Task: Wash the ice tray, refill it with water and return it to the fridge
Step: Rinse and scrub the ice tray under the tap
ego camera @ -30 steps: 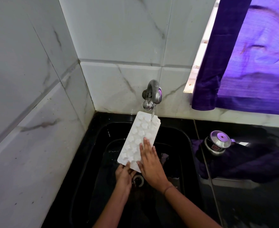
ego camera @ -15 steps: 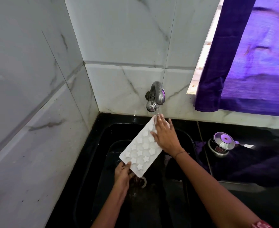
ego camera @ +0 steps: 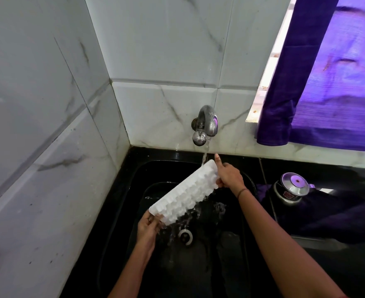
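Ice tray (ego camera: 184, 193) tilted underside-up beneath tap (ego camera: 205, 125); long axis runs near-left to far-right; left hand (ego camera: 148, 227) clasps near end, right hand (ego camera: 228, 175) clasps far end.

Tap (ego camera: 205, 125): I see it on the back wall, above the sink's rear edge.
Sink (ego camera: 121, 211): set in the counter, in the corner where left wall and back wall meet.
Drain (ego camera: 185, 236): in the sink floor, below the tray's near end.
Tray (ego camera: 182, 195): over the sink, tilted on edge; far end up under the tap, near end lower and to the left.
Left hand (ego camera: 148, 227): at the tray's near end, gripping it.
Right hand (ego camera: 228, 176): at the tray's far end, just right of the water stream.
Pot (ego camera: 290, 190): on the counter, right of the sink.
Curtain (ego camera: 327, 72): upper right, hanging above the pot.
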{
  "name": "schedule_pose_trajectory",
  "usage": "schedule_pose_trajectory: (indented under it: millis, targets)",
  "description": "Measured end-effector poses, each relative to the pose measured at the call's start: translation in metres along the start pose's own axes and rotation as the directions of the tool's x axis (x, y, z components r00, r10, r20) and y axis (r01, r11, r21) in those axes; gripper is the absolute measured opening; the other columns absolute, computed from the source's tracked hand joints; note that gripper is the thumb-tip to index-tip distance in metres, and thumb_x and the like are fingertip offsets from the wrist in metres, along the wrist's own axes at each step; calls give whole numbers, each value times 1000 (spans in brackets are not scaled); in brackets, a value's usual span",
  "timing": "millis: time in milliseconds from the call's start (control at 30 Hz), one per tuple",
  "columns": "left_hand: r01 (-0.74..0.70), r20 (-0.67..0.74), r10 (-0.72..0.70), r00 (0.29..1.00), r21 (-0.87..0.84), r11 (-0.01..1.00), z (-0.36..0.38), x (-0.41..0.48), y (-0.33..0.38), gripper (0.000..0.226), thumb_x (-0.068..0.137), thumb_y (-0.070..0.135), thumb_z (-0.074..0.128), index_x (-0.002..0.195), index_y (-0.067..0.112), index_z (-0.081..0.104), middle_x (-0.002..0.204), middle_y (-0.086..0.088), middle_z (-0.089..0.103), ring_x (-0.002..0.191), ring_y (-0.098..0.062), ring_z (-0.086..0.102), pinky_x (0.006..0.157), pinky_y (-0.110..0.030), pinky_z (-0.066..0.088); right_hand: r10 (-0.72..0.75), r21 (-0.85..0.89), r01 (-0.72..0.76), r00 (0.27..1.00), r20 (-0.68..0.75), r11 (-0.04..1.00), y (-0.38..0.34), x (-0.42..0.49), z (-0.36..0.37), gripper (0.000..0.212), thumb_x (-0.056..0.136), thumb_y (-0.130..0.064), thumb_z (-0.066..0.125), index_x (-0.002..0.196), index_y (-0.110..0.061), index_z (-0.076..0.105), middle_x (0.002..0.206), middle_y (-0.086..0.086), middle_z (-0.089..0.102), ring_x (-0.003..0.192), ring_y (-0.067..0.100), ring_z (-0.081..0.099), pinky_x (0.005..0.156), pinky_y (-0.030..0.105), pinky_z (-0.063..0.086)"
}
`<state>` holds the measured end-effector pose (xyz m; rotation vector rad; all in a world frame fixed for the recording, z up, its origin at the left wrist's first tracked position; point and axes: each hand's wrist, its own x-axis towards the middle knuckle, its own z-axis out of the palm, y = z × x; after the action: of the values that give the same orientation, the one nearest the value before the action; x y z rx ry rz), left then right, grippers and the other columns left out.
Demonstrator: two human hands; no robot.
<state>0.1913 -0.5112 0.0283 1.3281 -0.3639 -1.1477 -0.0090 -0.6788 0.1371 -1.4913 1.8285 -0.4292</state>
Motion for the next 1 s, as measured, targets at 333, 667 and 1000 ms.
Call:
schedule_pose_trajectory:
  millis: [333,667,1000]
  targets:
    - [-266,99,248,964,304,915,-6,20,17,46,77,-7,69,87,38,74,137,-3,47,119,-21,55,99,-37,46,-65,580,-113,958,278,806,44,6,2,12,95,-11,51,87,-18,46,89,8,53,68,15,52,48,22,50]
    - [257,58,-255,965,-25,966,40,21,37,35,102,22,34,123,2,53,126,-20,58,91,-25,63,80,-40,51,-270,546,249,962,-43,800,61,-14,0,15,96,-9,47,103,-23,45,107,3,58,81,12,53,63,21,42]
    - [284,124,-261,957,-238,929,92,1,39,27,103,14,30,122,11,48,113,-9,59,87,-19,60,76,-35,50,-513,-451,311,733,-447,837,51,-17,-4,47,91,-20,38,136,-7,43,138,13,47,126,29,45,103,46,36]
